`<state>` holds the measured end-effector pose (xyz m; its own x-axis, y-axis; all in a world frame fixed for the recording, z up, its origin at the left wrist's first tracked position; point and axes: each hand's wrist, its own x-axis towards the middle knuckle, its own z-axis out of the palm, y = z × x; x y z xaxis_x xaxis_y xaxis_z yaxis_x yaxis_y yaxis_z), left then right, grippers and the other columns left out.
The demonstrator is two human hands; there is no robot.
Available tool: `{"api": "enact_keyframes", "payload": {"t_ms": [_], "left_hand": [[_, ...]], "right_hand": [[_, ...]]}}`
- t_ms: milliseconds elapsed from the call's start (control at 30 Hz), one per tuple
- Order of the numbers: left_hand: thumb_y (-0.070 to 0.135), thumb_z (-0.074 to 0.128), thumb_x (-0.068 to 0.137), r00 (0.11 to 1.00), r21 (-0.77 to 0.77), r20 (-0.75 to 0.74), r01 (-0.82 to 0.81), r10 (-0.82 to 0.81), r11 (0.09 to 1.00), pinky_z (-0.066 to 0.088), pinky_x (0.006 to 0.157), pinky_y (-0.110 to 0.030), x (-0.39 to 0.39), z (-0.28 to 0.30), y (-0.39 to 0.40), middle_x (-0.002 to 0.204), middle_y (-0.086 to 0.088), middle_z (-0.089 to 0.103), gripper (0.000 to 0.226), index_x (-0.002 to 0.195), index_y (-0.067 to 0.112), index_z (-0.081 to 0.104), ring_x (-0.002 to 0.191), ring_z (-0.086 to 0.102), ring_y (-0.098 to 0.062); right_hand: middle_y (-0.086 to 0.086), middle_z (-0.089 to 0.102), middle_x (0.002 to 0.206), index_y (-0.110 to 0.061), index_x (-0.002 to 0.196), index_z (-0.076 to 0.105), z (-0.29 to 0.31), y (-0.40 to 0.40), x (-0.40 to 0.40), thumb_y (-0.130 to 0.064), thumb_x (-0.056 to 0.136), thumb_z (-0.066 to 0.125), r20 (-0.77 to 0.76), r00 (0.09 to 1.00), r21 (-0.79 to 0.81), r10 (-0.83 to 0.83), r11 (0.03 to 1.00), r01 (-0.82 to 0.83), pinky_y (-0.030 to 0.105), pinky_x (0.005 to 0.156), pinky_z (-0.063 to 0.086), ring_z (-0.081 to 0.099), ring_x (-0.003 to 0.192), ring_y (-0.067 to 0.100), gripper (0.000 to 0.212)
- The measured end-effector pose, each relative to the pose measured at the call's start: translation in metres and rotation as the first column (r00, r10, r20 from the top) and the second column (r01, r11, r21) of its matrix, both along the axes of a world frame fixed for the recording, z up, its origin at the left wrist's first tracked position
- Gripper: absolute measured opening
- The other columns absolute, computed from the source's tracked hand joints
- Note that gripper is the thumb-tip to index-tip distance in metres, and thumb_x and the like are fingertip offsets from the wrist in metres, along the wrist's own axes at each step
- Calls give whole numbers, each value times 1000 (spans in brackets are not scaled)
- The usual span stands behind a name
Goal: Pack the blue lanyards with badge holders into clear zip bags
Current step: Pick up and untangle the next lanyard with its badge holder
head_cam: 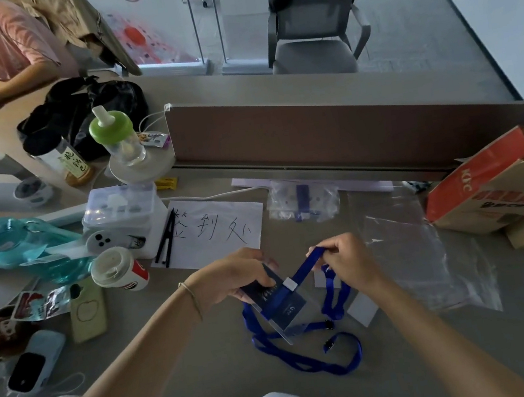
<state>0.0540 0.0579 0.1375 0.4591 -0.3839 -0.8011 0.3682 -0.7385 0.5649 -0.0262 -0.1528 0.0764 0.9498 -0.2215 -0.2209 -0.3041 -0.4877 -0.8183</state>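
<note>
Cluttered desk | left hand (236, 277) gripped holder (276, 300), right hand (347, 262) pinched lanyard (301, 270), winding | filled bag (301, 201) upper centre | empty bags (410, 255) right, more remained

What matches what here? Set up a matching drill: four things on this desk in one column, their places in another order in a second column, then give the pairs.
Things:
1. badge holder
2. empty clear zip bag
3. paper cup
4. red and tan paper bag

Places:
A. far right of the desk
B. lying flat, right of the right hand
C. gripped in the left hand
D. left of the handwritten sheet

Pairs: 1-C, 2-B, 3-D, 4-A
</note>
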Motion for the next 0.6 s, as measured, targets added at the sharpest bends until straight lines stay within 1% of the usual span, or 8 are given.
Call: {"api": "enact_keyframes", "payload": {"t_ms": [100, 133, 233, 300, 400, 467, 533, 600], "left_hand": [[2, 63, 87, 998, 50, 52, 25, -28, 998, 62, 78, -37, -1, -8, -1, 105, -10, 69, 28, 109, 20, 67, 91, 71, -25], [3, 64, 85, 998, 62, 61, 23, -27, 998, 63, 77, -38, -1, -11, -1, 106, -12, 68, 30, 111, 18, 66, 91, 71, -26], [4, 66, 78, 993, 87, 116, -16, 6, 996, 63, 75, -45, -1, -20, -3, 108, -17, 67, 37, 114, 14, 63, 92, 71, -32], [3, 64, 78, 981, 74, 179, -86, 72, 993, 63, 72, -45, 0, -27, -5, 104, -17, 68, 33, 110, 13, 64, 89, 71, -32], [5, 62, 83, 936, 59, 323, -166, 138, 984, 63, 66, -35, 3, -36, -7, 96, -6, 65, 24, 104, 15, 67, 84, 67, -22], [7, 60, 86, 896, 29, 396, -231, 201, 973, 60, 62, -29, 6, -39, -9, 90, 1, 61, 21, 103, 17, 66, 78, 64, -14], [6, 60, 87, 862, -24, 420, -304, 285, 953, 61, 64, -29, 8, -42, -9, 88, 2, 61, 20, 102, 18, 65, 74, 64, -11], [2, 60, 87, 827, -83, 404, -391, 390, 917, 60, 60, -25, 10, -43, -10, 86, 0, 62, 22, 106, 14, 65, 69, 66, -12]], "right_hand": [[11, 59, 55, -13, 67, 64, 7, -4, 3, -20, 96, 53, -19, 1000, 12, 24, 1000, -24, 54, 60, 51, 51, 53, 38, 32], [15, 53, 57, -9, 67, 58, 12, -4, 4, -22, 95, 50, -41, 998, 24, 43, 999, -43, 52, 60, 48, 45, 53, 32, 32], [7, 44, 59, -5, 67, 48, 31, -1, 6, -16, 90, 46, -97, 986, 44, 135, 990, -131, 43, 60, 35, 38, 56, 20, 26], [4, 44, 59, -7, 65, 47, 45, 4, 4, -11, 87, 46, -129, 972, 55, 197, 980, -192, 39, 60, 33, 38, 56, 17, 23], [0, 42, 57, -15, 63, 48, 58, 14, -1, -17, 92, 47, -150, 943, 92, 297, 954, -286, 35, 59, 34, 38, 53, 12, 30], [2, 42, 59, -18, 64, 50, 62, 21, -4, -25, 97, 46, -143, 928, 149, 343, 935, -323, 36, 61, 35, 38, 55, 16, 34], [6, 43, 62, -20, 65, 50, 64, 30, -8, -31, 99, 45, -120, 921, 199, 371, 918, -344, 39, 61, 35, 38, 57, 20, 36], [6, 42, 61, -20, 66, 49, 64, 38, -13, -31, 102, 42, -110, 917, 233, 382, 907, -350, 35, 58, 35, 37, 55, 20, 38]]}}
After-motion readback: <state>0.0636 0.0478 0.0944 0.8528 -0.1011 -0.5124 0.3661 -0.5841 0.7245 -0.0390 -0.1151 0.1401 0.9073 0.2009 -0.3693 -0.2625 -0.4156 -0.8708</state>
